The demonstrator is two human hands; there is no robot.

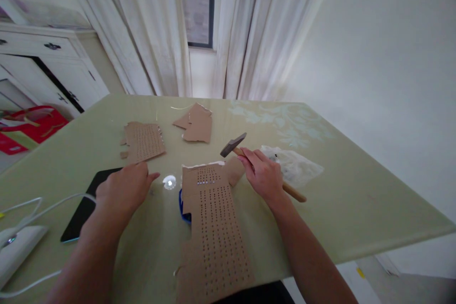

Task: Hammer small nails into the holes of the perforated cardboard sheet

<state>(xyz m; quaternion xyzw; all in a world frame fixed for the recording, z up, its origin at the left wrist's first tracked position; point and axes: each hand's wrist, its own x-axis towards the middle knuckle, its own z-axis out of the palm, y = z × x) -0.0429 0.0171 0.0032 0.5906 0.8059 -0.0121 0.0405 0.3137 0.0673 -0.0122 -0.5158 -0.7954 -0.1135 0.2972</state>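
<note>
The hammer (245, 157) sits in the closed right hand (262, 175), head raised over the punched cardboard strip (213, 228), which overhangs the table's (356, 199) near edge. The left hand (123, 190) rests flat and empty beside the strip. A glancing blow could skid the unpinned strip or crack the glossy top. A blue object (182, 209) under the cardboard is mostly hidden.

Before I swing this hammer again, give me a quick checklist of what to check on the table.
1. Right hand closed on the hammer handle: ok.
2. Left hand away from the punched cardboard strip: ok, it rests on the table beside it.
3. Strip lying flat: not ok, a blue object sits under its left edge.
4. Dark tablet away from the hammer: ok.
5. Nail in place on the strip: cannot tell.
</note>
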